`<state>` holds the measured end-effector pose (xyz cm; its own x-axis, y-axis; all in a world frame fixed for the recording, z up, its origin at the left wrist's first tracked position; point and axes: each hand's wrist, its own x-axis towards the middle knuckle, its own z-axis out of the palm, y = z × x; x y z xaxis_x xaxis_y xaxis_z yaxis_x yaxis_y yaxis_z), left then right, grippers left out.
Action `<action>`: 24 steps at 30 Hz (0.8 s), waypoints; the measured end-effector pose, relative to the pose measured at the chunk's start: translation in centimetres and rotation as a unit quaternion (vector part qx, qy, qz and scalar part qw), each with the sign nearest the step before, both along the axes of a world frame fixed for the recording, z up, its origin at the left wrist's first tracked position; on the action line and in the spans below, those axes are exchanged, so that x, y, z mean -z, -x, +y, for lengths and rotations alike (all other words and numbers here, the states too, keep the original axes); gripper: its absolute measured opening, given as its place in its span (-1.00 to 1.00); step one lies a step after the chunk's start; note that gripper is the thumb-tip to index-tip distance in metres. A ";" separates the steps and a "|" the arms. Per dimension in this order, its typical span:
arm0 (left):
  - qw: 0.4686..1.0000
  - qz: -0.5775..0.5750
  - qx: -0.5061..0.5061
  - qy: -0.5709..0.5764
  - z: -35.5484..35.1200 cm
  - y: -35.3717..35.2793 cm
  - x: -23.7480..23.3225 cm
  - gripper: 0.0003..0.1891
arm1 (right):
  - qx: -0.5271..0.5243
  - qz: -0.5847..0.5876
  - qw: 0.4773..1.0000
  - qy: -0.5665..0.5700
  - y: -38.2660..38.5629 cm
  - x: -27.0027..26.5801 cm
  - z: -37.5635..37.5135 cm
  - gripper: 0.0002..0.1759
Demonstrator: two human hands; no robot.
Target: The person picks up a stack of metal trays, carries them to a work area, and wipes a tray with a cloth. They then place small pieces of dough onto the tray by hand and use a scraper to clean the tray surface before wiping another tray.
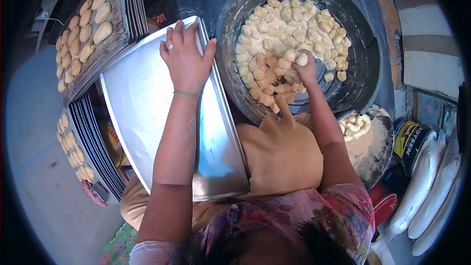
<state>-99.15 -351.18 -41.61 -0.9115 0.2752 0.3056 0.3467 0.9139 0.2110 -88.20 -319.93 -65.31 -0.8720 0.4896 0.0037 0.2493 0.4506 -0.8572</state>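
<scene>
A shiny metal tray (140,93) rests tilted across my lap. My left hand (190,61) lies on its far end with the fingers spread, a ring on one finger. To the right stands a wide dark basin (364,27) holding a layer of floured dough pieces (294,17). Inside it, my right hand (306,71) has its fingers closed around a few round dough balls (289,58). More dough pieces lie in shadow just below that hand, near the basin's front rim.
At the left, oval dough pieces sit on a stack of baking trays (125,39), with a second loaded stack (93,142) nearer me. Dough ropes (354,126) lie in a floury bowl (375,154) at the right, beside a labelled bucket (411,142) and white sacks (414,189).
</scene>
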 end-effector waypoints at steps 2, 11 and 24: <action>1.000 0.008 -0.009 0.011 0.0 0.0 0.1 -0.42 | 0.022 0.006 0.995 0.101 -0.2 -2.6 1.1 -0.36; 0.984 -0.029 0.025 -0.175 -1.5 -0.1 -0.4 -0.44 | -0.079 0.138 0.938 0.307 0.6 -24.1 -3.6 -0.31; 0.634 -0.417 -0.021 -0.651 -16.5 -18.9 -7.9 -0.41 | -0.616 -0.039 0.750 -0.237 2.3 -35.8 -30.7 -0.18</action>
